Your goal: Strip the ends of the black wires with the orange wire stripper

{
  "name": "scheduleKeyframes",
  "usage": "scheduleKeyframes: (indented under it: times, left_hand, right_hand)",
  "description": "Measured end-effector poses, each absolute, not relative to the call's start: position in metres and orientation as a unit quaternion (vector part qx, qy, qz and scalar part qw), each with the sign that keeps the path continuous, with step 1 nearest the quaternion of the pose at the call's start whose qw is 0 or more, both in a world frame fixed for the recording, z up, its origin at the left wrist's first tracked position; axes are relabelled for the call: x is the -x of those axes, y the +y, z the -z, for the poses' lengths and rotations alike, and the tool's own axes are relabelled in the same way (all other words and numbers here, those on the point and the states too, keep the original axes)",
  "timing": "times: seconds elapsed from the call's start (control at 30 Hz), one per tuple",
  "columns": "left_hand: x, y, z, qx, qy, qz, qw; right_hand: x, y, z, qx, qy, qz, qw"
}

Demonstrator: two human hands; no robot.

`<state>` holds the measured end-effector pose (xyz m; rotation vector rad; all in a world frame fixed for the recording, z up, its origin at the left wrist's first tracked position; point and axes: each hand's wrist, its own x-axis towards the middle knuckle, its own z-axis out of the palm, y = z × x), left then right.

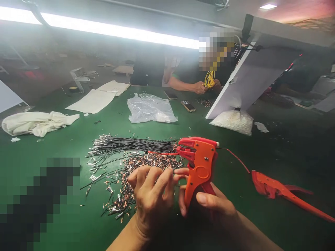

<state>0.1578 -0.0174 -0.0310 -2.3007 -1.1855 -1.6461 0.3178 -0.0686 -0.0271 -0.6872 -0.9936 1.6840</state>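
Observation:
My right hand [217, 205] is wrapped round the handles of an orange and red wire stripper [203, 157], its jaws facing left. A thin red wire or strip [162, 153] shows beside those jaws. Just left of the tool, my left hand [153, 191] is held with curled fingers over a heap of short wire offcuts and copper-coloured bits [123, 184]. Whatever those fingers may hold is hidden from me. Behind the heap lies a bundle of black wires [131, 143] with silvery ends at the left; its right end passes behind the stripper's jaws.
Another orange hand tool [282, 190] lies at the right. Farther back are a clear plastic bag [151, 108], a phone [188, 106], papers [91, 99], a white cloth [39, 122] and a bag of white pieces [234, 122]. Across the table, a person's hands [200, 87] hold yellow cable.

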Motion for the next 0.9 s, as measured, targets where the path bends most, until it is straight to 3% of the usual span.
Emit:
scheduleKeyframes:
  times: [0.5, 0.9]
  left_hand:
    - [-0.157, -0.016, 0.039, 0.765, -0.385, 0.514, 0.037]
    - [-0.145, 0.001, 0.006, 0.747, -0.444, 0.49, -0.064]
  right_hand:
    - [-0.321, -0.066, 0.026, 0.296, -0.376, -0.719, 0.504]
    - [-0.32, -0.062, 0.029, 0.248, -0.37, -0.706, 0.551]
